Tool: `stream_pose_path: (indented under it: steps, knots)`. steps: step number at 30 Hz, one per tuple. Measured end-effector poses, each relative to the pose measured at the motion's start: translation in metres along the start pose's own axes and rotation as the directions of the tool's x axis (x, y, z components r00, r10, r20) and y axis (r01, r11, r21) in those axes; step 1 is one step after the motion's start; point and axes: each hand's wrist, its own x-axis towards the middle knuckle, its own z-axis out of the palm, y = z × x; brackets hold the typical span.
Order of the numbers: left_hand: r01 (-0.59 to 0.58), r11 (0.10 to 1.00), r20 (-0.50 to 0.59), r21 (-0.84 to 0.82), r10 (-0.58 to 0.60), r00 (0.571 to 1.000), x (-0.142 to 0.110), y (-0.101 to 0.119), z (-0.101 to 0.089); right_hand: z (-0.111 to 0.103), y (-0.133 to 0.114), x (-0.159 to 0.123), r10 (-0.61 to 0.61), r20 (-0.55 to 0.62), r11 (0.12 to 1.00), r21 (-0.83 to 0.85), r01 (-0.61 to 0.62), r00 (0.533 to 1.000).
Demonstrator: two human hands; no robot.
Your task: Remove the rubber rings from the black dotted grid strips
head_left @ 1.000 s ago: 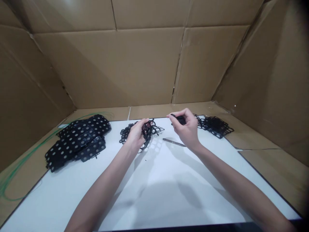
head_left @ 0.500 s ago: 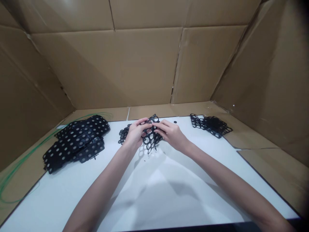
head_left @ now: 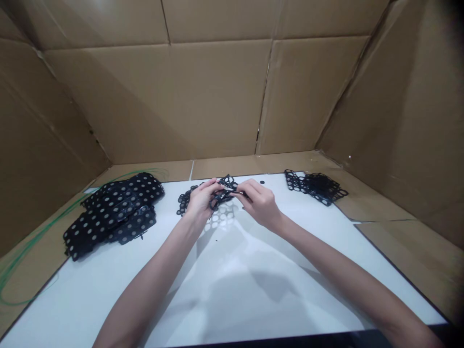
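Note:
My left hand (head_left: 200,199) and my right hand (head_left: 258,203) meet over the far middle of the white board (head_left: 232,270). Both pinch a black sheet of linked rings (head_left: 224,189), held nearly flat a little above the board, so its ring-shaped shadow falls underneath. A thin metal tool seems to lie in my right fingers against the sheet, though it is hard to make out. More black ring sheets (head_left: 184,202) lie just left of my left hand.
A pile of black sheets with pale dots (head_left: 116,210) lies at the left. A smaller heap of ring sheets (head_left: 317,186) sits at the far right. A tiny black disc (head_left: 261,182) rests beyond my right hand. Green wire (head_left: 39,232) runs along the left. Cardboard walls enclose the space.
My right hand put down a small black piece, came left and joined my left hand on the ring sheet. The metal tool no longer lies on the board. The sheet has tipped flatter.

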Motion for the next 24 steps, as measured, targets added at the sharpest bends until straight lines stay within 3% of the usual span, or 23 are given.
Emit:
stream_pose_path:
  steps: [3,6,9,11,15,18,21,24]
  knots:
    - [-0.016,1.000,0.007,-0.022,0.016,1.000,-0.001,0.003,0.001,-0.005,-0.006,0.005,0.252,-0.060,0.960,0.139,-0.242,0.966]
    - [-0.042,0.998,-0.021,-0.053,0.041,0.999,0.004,0.004,-0.002,-0.012,-0.007,0.011,0.468,-0.123,0.867,0.254,-0.428,0.875]
    - [-0.064,0.995,-0.054,-0.076,0.060,0.997,0.013,0.007,-0.011,-0.021,-0.004,0.016,0.599,-0.183,0.773,0.386,-0.503,0.780]
    - [-0.030,0.998,-0.015,-0.063,0.029,0.999,0.015,0.008,-0.014,-0.026,-0.002,0.017,0.620,-0.110,0.735,0.426,-0.527,0.777]
    - [-0.043,0.997,0.056,0.066,0.039,0.998,0.013,0.007,-0.014,-0.024,0.000,0.016,0.610,0.157,0.682,0.396,-0.615,0.777]
    - [-0.062,0.985,0.074,0.163,0.051,0.996,0.008,0.006,-0.011,-0.019,0.001,0.013,0.531,0.295,0.699,0.377,-0.607,0.794]
    - [-0.065,0.974,0.089,0.217,0.046,0.995,0.005,0.006,-0.009,-0.016,0.002,0.012,0.446,0.359,0.739,0.370,-0.563,0.820]
    - [-0.077,0.965,0.122,0.251,0.047,0.991,0.001,0.007,-0.007,-0.015,0.002,0.012,0.395,0.324,0.807,0.326,-0.493,0.860]
